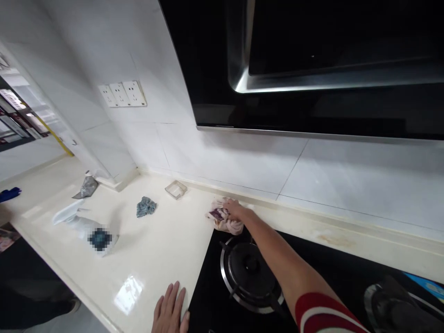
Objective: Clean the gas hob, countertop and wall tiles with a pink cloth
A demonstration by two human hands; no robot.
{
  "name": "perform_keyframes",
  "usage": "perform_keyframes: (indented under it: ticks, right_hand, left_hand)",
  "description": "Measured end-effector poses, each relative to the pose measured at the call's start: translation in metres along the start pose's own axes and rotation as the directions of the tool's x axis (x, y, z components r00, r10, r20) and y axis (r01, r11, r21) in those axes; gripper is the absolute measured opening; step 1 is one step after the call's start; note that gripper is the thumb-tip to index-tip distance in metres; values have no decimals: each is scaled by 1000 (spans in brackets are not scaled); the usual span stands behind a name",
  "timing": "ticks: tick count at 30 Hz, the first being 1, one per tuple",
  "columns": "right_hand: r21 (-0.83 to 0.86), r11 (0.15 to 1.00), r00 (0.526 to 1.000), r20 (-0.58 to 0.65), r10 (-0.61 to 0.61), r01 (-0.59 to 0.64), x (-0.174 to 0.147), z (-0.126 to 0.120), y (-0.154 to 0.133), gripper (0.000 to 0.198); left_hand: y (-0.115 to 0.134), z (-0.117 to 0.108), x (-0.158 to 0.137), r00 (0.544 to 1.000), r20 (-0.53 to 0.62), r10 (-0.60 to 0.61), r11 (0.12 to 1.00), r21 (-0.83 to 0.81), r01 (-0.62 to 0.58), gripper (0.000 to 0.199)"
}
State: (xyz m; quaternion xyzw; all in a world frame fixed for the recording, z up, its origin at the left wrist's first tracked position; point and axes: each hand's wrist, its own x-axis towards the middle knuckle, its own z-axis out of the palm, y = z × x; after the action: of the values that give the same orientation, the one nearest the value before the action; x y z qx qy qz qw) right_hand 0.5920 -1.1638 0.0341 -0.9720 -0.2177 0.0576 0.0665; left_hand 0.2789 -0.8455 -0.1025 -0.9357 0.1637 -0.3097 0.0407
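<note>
Bunched under my right hand [233, 209] is a pinkish-white cloth [229, 225] with a purple patch. It lies on the cream countertop [166, 245] by the back corner of the black gas stove [204, 296]. My fingers press into the cloth and are partly hidden by its folds. My right forearm crosses over the stove's left burner [251, 270]. Near the stove's left edge my left hand [169, 311] rests flat on the countertop, fingers stretched out and holding nothing.
Left on the counter are a crumpled blue-grey cloth [146, 206], a clear square dish [175, 189], a white spray bottle [78, 222] lying down and a grey bag [86, 186]. A black range hood [312, 111] hangs above the stove. Wall sockets [123, 94] sit at the left.
</note>
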Motion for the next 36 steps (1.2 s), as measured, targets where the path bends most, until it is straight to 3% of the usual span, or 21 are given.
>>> perform_keyframes:
  ticks: [5, 10, 13, 16, 20, 22, 25, 30, 36]
  right_hand:
    - [18, 996, 997, 15, 82, -82, -40, 1, 65, 52]
    - [65, 986, 982, -96, 162, -156, -89, 7, 109, 43]
    - [99, 976, 962, -173, 211, -196, -111, 9, 127, 39]
    - [132, 960, 933, -235, 274, -248, -137, 8, 141, 32]
    - [161, 955, 923, -257, 285, -250, -190, 6, 150, 23]
    - [166, 957, 929, -249, 272, -236, -214, 6, 146, 23]
    - [167, 962, 935, -249, 251, -214, -231, 9, 130, 27]
    - [180, 959, 918, -296, 264, -218, -254, 23, 102, 38]
    - [292, 883, 854, -271, 444, -366, -335, 74, 66, 52]
  left_hand:
    - [-1, -6, 7, 999, -26, 30, 1000, -7, -30, 63]
    - [-6, 5, -1, 1000, 12, 6, 997, -74, -5, 64]
    - [5, 1, 9, 999, 6, -54, 980, -189, 54, 63]
    - [39, -23, 51, 999, -21, -31, 910, -413, 19, 65]
    - [107, -58, 150, 998, 7, 70, 699, -714, -44, 57]
    - [143, -61, 199, 992, -2, 123, 646, -759, -82, 51]
    - [193, -47, 251, 962, 11, 273, 640, -749, -173, 43]
    - [259, -27, 271, 905, 19, 425, 622, -732, -277, 39]
    - [296, -32, 238, 826, 44, 562, 621, -682, -386, 42]
